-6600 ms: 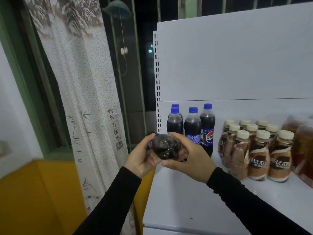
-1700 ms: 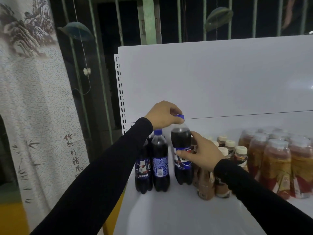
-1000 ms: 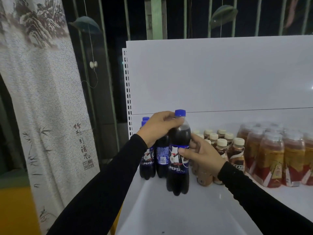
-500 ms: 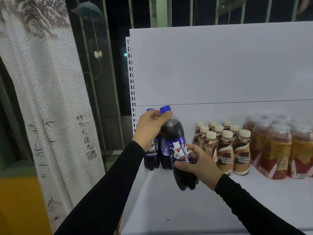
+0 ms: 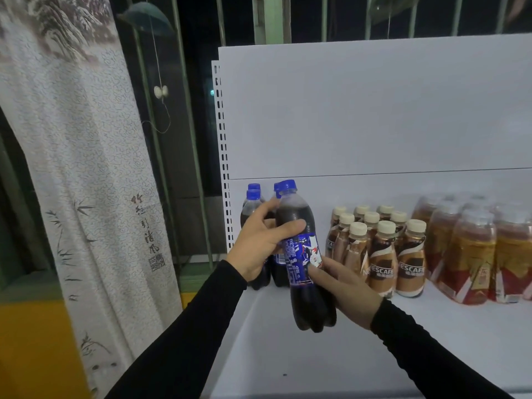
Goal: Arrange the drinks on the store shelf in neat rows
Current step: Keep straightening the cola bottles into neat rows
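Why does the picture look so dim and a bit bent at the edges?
Head view: dim indoor light with dark window behind; soft glare on the white shelf back panel; wide-angle lens bows the curtain; the wrapped tea bottles at right look soft, while the held cola bottle is fairly sharp.

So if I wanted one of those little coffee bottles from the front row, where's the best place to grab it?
Probably by the cream cap or the narrow neck under it, coming down from above and the front. The front coffee bottle stands upright, packed close against its neighbours, so its sides are hard to get fingers around. The shelf in front of it is bare, and only its top stands free.
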`<state>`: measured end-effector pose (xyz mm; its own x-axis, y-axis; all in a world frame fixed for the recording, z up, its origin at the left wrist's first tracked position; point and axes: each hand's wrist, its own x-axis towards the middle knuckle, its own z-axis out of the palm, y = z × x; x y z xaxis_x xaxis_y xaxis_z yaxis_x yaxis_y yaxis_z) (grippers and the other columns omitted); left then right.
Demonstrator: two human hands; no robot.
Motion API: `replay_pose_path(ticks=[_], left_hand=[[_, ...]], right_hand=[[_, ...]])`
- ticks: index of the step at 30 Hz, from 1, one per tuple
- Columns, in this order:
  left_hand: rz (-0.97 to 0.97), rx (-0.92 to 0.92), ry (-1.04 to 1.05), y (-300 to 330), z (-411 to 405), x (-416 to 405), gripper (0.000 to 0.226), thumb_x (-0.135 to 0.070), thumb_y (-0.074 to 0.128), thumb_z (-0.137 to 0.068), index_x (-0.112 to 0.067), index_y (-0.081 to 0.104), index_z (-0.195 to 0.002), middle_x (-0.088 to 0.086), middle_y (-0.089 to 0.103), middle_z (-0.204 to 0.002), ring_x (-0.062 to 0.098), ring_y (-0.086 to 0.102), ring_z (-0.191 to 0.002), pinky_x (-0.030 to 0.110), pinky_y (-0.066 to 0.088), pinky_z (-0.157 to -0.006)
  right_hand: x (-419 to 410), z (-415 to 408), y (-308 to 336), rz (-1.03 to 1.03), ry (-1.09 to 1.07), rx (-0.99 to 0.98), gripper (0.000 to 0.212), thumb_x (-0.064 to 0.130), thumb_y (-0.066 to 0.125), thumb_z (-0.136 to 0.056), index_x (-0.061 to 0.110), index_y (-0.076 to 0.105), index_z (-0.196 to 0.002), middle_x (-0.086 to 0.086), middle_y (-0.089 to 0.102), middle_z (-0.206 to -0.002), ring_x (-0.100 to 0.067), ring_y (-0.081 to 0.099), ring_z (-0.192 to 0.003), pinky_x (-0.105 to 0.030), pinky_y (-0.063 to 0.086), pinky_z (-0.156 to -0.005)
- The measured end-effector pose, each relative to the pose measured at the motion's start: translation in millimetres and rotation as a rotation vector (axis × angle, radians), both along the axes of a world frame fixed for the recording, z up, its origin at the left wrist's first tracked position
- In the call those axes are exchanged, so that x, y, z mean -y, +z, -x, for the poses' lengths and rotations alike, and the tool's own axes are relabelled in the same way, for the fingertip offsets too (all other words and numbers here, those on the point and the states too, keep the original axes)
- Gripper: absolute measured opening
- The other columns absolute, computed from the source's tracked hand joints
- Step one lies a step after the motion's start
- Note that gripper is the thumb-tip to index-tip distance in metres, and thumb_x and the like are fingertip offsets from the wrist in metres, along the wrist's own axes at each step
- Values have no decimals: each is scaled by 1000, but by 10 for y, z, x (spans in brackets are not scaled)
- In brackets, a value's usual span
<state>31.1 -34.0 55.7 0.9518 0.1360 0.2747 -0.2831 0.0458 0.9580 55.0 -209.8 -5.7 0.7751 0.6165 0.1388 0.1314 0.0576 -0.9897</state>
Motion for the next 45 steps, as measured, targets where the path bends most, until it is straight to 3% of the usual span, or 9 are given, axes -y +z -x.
replay_pose_path(ticks=[5, 11, 17, 23, 26, 30, 35, 39, 45], left_hand=[[-27, 63, 116, 13, -17, 20, 55, -15, 80, -80, -18, 55, -129, 7, 71, -114, 21, 73, -96, 37, 60, -84], [-80, 61, 65, 13, -4, 40, 41, -21, 75, -86, -29, 53, -119, 0, 66, -113, 16, 71, -98, 33, 59, -86], [47, 5, -35, -4, 2, 20, 53, -12, 68, -90, -25, 44, -135, 3, 67, -107, 14, 74, -84, 34, 60, -75], [72, 33, 90, -28, -21, 53, 59, -13, 75, -85, -18, 45, -136, 3, 69, -108, 13, 75, -83, 26, 59, -66], [38, 59, 130, -13, -20, 87, 61, -15, 78, -83, -18, 45, -133, 2, 69, -109, 10, 74, -83, 21, 58, -66], [-46, 66, 92, -8, -9, 100, 51, -21, 76, -84, -25, 48, -126, 0, 67, -107, 8, 73, -84, 23, 58, -71], [46, 10, -24, -19, 0, 51, 48, -11, 63, -94, -23, 43, -136, -4, 72, -89, 9, 74, -75, 28, 58, -68], [70, 16, -9, -43, 11, 38, 52, -5, 65, -92, -18, 44, -137, -7, 75, -80, 11, 74, -73, 25, 58, -62], [43, 26, 96, -71, -12, 44, 57, -13, 76, -84, -17, 49, -134, 4, 72, -108, 16, 75, -89, 26, 59, -71]], right_hand=[[0, -2, -19, 179, -144, 200, 55, 54, 71, -66, 37, 50, -114, 14, 63, -111, -9, 67, -93, -23, 58, -65], [5, -3, -70, -24, -107, 10, 52, 34, 72, -71, 22, 55, -119, 6, 75, -98, -21, 71, -94, -56, 51, -92], [-8, -11, -69, -200, 20, -210, 33, 29, 66, -84, 16, 62, -115, 2, 75, -98, -14, 72, -95, -32, 58, -81], [-28, 52, -15, 102, -103, 161, 43, 48, 66, -72, 34, 56, -112, 10, 68, -105, -6, 68, -87, -17, 52, -62], [-50, 21, -48, 133, -179, 203, 52, 53, 71, -65, 41, 52, -112, 14, 65, -111, -7, 67, -92, -17, 53, -61], [-46, 26, -55, 28, -157, 117, 51, 43, 74, -68, 29, 56, -114, 6, 74, -104, -8, 71, -85, -22, 53, -62], [-20, 4, -100, -160, -1, -155, 44, 32, 67, -75, 17, 63, -116, 3, 75, -100, -15, 71, -93, -45, 51, -91], [-18, 6, -93, -161, 42, -195, 35, 34, 68, -80, 17, 66, -110, 1, 75, -97, -15, 70, -90, -40, 51, -84], [-40, 47, -36, 67, -149, 123, 44, 47, 72, -70, 31, 59, -109, 13, 71, -94, -1, 68, -78, -22, 55, -65]])
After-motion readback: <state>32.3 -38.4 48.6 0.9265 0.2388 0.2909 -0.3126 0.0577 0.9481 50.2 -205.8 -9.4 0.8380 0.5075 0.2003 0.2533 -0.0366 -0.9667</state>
